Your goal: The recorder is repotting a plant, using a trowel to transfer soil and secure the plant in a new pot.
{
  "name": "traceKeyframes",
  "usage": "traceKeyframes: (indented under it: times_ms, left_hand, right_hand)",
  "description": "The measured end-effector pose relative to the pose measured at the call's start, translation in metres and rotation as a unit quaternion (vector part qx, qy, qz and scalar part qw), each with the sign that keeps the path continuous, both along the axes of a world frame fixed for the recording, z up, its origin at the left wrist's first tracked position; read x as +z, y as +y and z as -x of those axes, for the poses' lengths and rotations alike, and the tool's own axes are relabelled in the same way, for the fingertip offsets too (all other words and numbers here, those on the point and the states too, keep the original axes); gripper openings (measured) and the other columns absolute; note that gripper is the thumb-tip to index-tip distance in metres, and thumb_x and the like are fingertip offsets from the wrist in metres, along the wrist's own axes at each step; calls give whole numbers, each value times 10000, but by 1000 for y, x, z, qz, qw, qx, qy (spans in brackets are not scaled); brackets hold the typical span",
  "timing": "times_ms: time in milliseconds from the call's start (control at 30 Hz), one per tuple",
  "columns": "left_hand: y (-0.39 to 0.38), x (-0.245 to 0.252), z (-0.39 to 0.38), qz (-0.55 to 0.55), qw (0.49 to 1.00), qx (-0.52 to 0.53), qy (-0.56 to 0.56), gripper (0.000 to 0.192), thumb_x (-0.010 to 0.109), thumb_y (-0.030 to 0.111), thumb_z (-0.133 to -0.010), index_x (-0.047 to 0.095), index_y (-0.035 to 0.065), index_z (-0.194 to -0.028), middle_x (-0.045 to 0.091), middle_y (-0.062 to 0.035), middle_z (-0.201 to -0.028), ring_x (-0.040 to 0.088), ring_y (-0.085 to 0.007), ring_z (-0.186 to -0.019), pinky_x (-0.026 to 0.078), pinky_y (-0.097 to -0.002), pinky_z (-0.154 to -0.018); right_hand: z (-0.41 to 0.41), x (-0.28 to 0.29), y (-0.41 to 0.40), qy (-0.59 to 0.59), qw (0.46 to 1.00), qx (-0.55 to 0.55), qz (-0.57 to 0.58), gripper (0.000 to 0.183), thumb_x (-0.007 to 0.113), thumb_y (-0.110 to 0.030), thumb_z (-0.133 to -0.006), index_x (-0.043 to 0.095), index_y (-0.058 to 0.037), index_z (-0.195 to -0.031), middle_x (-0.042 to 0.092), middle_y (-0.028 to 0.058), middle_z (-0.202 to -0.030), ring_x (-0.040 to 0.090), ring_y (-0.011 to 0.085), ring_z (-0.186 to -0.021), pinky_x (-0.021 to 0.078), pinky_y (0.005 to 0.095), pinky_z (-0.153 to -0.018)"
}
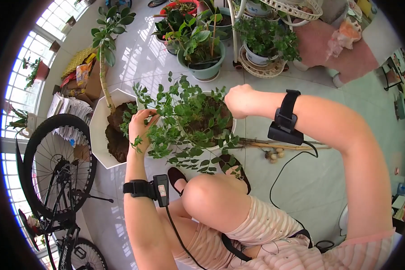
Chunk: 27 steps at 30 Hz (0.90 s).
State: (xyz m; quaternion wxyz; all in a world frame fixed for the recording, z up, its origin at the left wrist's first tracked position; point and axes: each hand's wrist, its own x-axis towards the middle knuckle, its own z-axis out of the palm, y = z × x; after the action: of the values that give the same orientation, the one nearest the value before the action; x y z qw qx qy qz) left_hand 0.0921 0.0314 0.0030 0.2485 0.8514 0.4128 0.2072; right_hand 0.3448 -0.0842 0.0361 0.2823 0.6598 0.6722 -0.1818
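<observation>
A leafy green plant (175, 111) spreads from a round white pot (235, 126) of dark soil on the floor before me. At the plant's left side, my left hand (140, 128) has its thumb and fingers pinched on a thin stem among the leaves. My right hand (239, 101) is curled like a fist at the pot's right edge; its fingertips are hidden, so whether it grips anything does not show. Left of the plant stands a white octagonal planter (99, 135) with a clump of brown soil (116, 150) and a thick-stemmed succulent (104, 67) leaning up from it.
A bicycle (59, 165) stands at left beside stacked papers (69, 113). Beyond are a green pot (202, 69) and a white wheeled plant stand (236, 37). Dry stalks (256, 144) lie right of the pot, near my shoes (177, 177). Cables hang from both wrist devices.
</observation>
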Motion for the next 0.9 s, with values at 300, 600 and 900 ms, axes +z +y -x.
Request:
traceKeyframes:
  times_ms: [300, 600, 900]
  left_hand:
    - [-6, 14, -11, 17, 1000, -6, 0, 179, 563, -39, -686, 600, 37, -844, 582, -88, -846, 529, -226, -817, 424, -313, -730]
    - [4, 4, -11, 38, 999, -8, -12, 292, 494, -76, -634, 598, 47, -877, 555, -81, -845, 534, -203, -809, 416, -274, -728]
    - [9, 3, -10, 19, 999, -26, 1, 190, 477, -6, -751, 592, 50, -891, 544, -60, -867, 504, -175, -837, 403, -259, -723]
  right_hand:
    - [18, -24, 4, 43, 993, 19, 111, 164, 578, -98, -666, 632, -30, -805, 608, 116, -838, 586, 252, -802, 466, 340, -653]
    - [15, -22, 2, 61, 992, 91, 68, 181, 580, -76, -668, 618, -46, -843, 609, 113, -847, 589, 266, -800, 468, 354, -648]
    - [22, -21, -6, 96, 988, 107, 61, 216, 584, -87, -651, 594, -44, -862, 604, 105, -821, 590, 267, -808, 464, 359, -637]
